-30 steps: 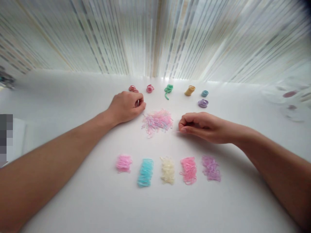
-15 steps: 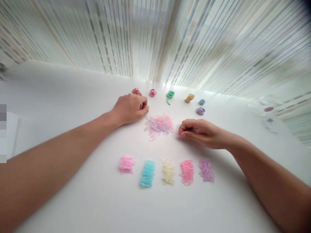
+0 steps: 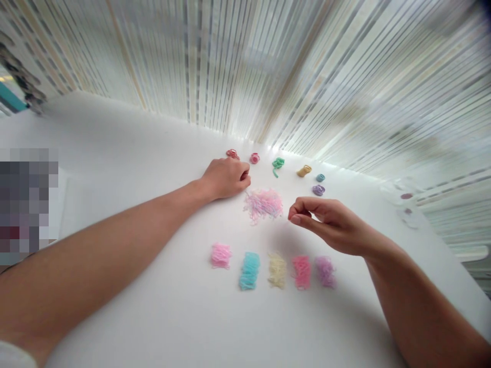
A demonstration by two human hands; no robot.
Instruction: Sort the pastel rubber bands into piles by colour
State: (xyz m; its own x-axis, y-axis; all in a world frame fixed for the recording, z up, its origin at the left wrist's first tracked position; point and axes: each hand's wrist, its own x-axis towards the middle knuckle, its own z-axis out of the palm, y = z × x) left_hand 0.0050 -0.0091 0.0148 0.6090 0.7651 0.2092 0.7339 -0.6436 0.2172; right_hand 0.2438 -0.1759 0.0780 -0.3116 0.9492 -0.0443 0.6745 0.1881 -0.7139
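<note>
A mixed heap of tiny pastel elastic bands point(image 3: 264, 203) lies mid-table. My left hand point(image 3: 227, 177) rests curled in a loose fist just left of the heap, fingertips touching its edge. My right hand point(image 3: 329, 222) hovers right of the heap, thumb and fingers pinched together; what they hold is too small to see. Nearer me lie sorted piles in a row: light pink point(image 3: 221, 255), blue point(image 3: 249, 270), cream point(image 3: 276, 270), pink point(image 3: 302, 272) and purple point(image 3: 325, 271).
Behind the heap sit small bundles of thicker bands: red point(image 3: 232, 153), pink point(image 3: 254, 158), green point(image 3: 277, 164), yellow point(image 3: 304, 170), blue point(image 3: 320, 178), purple point(image 3: 318, 190). A striped curtain point(image 3: 268, 71) backs the white table point(image 3: 153, 306). Clear containers point(image 3: 406, 204) stand far right.
My right hand has lifted off the table and come slightly nearer, still pinched. The view has swung left and tilted; my left hand stays by the heap.
</note>
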